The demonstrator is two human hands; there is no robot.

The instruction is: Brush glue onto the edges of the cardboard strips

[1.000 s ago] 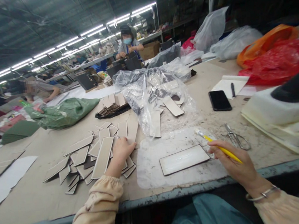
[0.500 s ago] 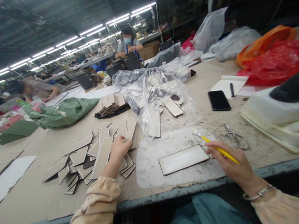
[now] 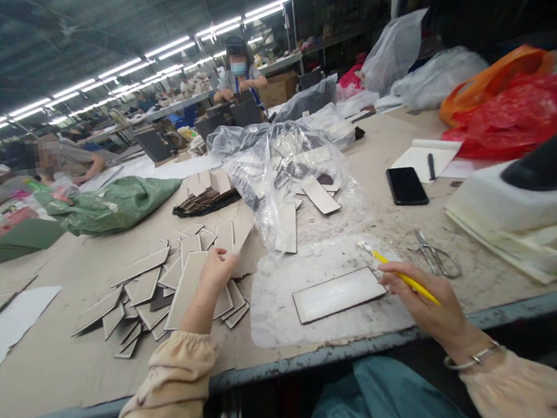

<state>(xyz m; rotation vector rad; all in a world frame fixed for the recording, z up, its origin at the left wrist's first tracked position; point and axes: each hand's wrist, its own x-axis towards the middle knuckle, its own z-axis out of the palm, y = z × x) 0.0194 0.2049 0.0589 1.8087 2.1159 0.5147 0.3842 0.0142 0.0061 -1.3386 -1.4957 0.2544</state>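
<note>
On the plastic sheet [image 3: 272,310] lies a streaked white panel [image 3: 339,294], the right hand [image 3: 433,305] clamped round a yellow brush [image 3: 378,257] at the sheet's right, the left hand [image 3: 212,270], its grip unclear, over loose pieces [image 3: 144,287] left of it, seemingly a fetching step that calls for separating one.

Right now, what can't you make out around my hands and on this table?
All in the head view:
Left hand: whether it holds any of the pale pieces; the hand itself blocks this.
Yellow brush: part of its handle, covered by the right hand.
Clear plastic bag: how many pieces it holds; folds and glare obscure them.
White container: its right end, cut off by the right edge.
</note>
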